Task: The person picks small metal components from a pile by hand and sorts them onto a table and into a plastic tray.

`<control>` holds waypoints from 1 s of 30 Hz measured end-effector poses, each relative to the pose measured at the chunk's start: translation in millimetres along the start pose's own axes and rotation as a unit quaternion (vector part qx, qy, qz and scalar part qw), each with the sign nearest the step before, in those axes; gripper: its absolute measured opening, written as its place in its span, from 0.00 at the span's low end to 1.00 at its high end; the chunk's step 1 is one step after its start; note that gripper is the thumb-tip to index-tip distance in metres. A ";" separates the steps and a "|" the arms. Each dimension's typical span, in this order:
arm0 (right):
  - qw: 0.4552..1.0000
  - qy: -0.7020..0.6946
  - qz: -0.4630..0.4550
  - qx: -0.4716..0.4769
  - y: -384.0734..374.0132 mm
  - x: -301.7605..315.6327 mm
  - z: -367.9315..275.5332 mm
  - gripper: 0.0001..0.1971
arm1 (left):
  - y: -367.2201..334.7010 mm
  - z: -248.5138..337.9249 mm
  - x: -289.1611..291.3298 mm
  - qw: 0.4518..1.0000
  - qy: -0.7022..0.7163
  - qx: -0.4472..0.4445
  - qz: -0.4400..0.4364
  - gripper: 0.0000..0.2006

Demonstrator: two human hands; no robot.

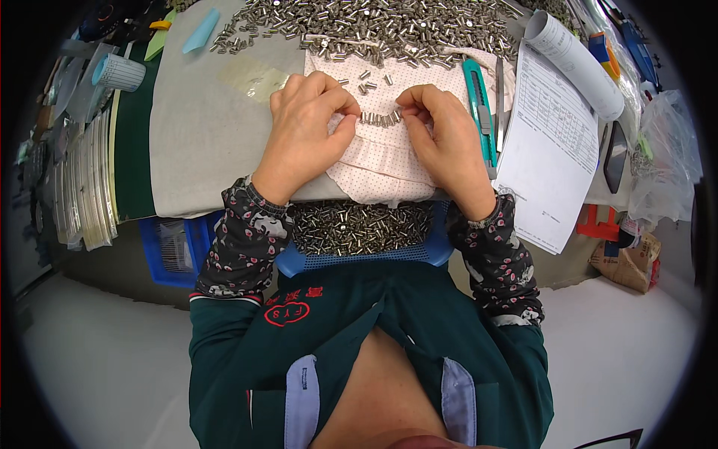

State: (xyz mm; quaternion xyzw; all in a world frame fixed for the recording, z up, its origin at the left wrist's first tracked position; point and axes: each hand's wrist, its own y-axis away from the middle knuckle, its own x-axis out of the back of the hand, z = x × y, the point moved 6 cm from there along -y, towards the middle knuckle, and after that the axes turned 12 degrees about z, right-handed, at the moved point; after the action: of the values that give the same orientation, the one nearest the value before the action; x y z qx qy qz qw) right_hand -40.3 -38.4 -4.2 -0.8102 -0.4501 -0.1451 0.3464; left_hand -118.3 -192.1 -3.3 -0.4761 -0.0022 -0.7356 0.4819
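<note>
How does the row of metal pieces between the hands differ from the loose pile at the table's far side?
The row forms one neat, slightly curved line; the pile is jumbled. The row is short, whereas the pile is far larger. Both consist of small, silvery metal cylinders.

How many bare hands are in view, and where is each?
2: the left hand at the left end of the short row of metal pieces, the right hand at its right end. Neither is hidden.
</note>
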 end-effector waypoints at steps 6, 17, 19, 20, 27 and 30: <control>1.000 -0.014 -0.009 -0.011 -2.5 1.5 1.9 0.05 | -1.3 -3.8 -0.8 0.999 0.012 0.038 -0.020 0.04; 0.997 0.075 -0.011 0.020 0.4 -7.3 -9.4 0.08 | 1.7 2.4 -3.8 1.000 0.013 0.004 0.011 0.05; 0.997 0.076 -0.012 0.022 2.0 -9.1 -10.0 0.08 | 2.7 5.2 -5.1 1.000 -0.006 -0.021 0.007 0.05; 0.997 0.077 -0.014 0.022 2.1 -9.9 -10.3 0.09 | 2.5 5.1 -5.4 1.000 -0.007 -0.021 0.009 0.05; 0.998 0.055 -0.027 0.030 4.1 -12.7 -12.1 0.09 | 4.1 11.0 -4.4 0.999 0.002 -0.036 0.010 0.05; 0.998 0.036 -0.039 0.022 3.9 -12.6 -11.4 0.09 | 4.9 11.8 -4.1 0.999 0.010 -0.032 0.000 0.05</control>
State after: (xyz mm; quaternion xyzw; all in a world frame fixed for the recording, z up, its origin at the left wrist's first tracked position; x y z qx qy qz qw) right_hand -43.1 -55.6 -4.7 -0.7786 -0.4714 -0.1779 0.3740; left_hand -106.3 -186.3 -2.1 -0.4839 0.0263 -0.7404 0.4658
